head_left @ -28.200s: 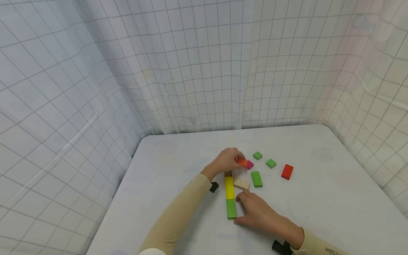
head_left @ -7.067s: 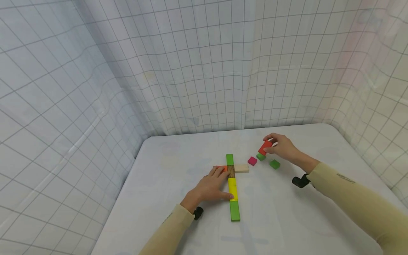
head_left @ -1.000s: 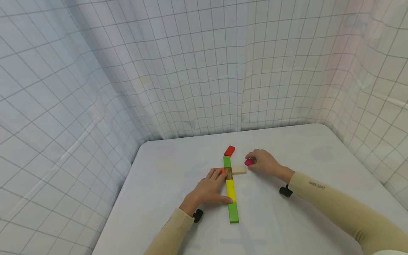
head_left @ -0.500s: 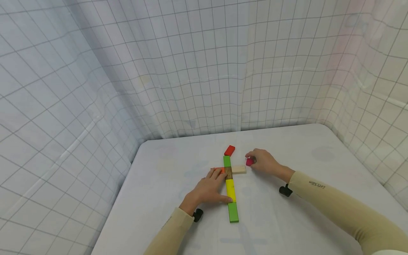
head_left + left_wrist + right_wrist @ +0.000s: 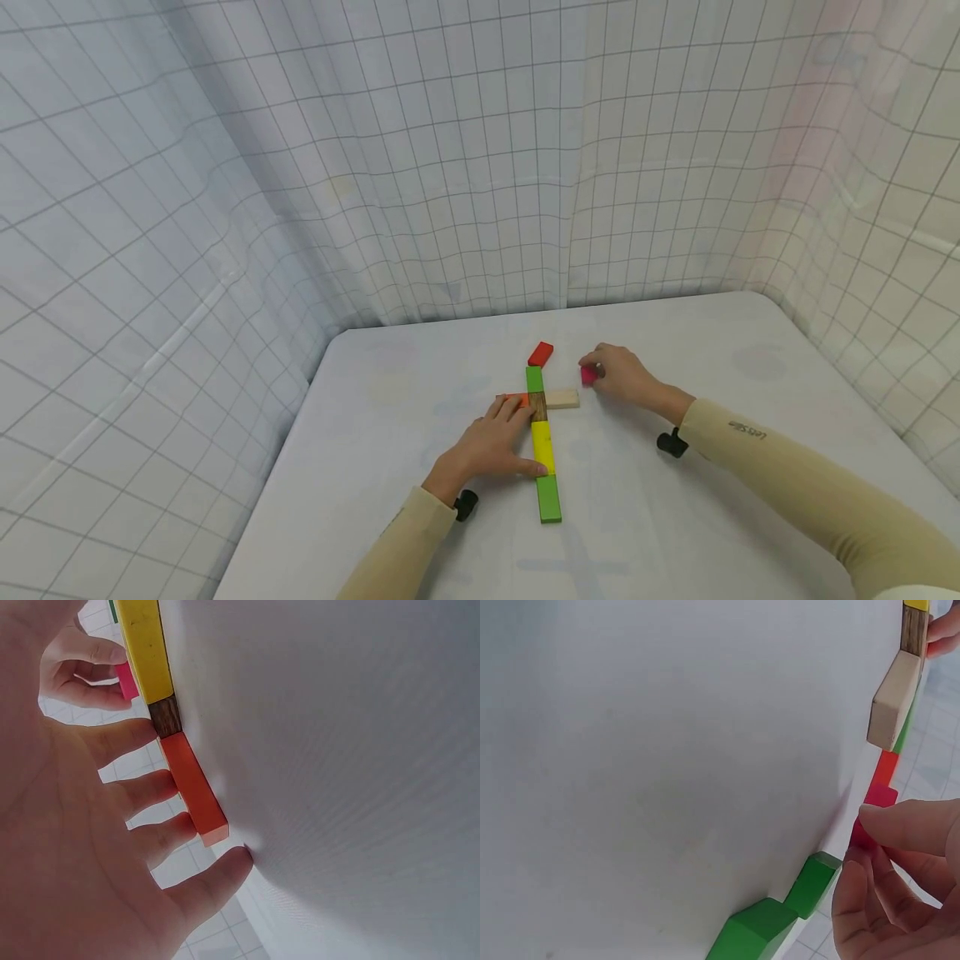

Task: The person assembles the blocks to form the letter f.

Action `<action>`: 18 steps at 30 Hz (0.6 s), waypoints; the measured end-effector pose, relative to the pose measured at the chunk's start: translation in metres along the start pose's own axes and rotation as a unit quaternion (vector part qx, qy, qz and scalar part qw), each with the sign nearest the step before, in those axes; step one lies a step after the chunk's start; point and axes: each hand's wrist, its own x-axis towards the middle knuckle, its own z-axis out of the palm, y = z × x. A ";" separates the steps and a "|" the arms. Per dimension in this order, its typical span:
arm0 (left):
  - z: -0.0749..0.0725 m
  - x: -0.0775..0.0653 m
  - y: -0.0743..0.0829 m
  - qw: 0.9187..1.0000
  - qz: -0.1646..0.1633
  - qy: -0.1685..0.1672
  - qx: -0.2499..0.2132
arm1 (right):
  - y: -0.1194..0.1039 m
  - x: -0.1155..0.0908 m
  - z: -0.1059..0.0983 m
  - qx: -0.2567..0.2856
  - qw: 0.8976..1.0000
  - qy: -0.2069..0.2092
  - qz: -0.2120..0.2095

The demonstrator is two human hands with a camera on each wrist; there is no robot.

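My right hand (image 5: 621, 375) pinches a small pink block (image 5: 588, 377) between thumb and fingers, to the right of a cross-shaped layout. The left hand (image 5: 487, 446) lies with fingers spread, fingertips touching the orange block (image 5: 193, 787) and the dark wooden block (image 5: 537, 407), thumb at the yellow section (image 5: 542, 446). Down the cross run a green block (image 5: 534, 379), the dark block, yellow and another green block (image 5: 550, 500). A pale wooden block (image 5: 562, 399) forms the right arm. Beyond the top end, a red block (image 5: 541, 354) lies slanted.
Two green blocks appear in the right wrist view, a nearer block (image 5: 757, 930) and a farther block (image 5: 812, 885); the right hand hides them in the head view. The white table (image 5: 390, 400) is bordered by a grid-patterned curtain (image 5: 465, 208).
Since the oldest frame, the row has become a cross. The right hand has left the red block beyond its top and taken the pink one, just now shifting it slightly away. The left hand stays put.
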 end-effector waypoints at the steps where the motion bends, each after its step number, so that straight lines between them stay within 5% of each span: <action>1: 0.000 0.000 0.000 1.000 0.000 -0.001 0.000 | 0.000 0.001 -0.001 0.000 1.000 0.001 0.000; 18: -0.001 0.000 0.000 1.000 -0.004 0.001 0.003 | -0.007 0.018 -0.010 0.012 1.000 0.008 -0.003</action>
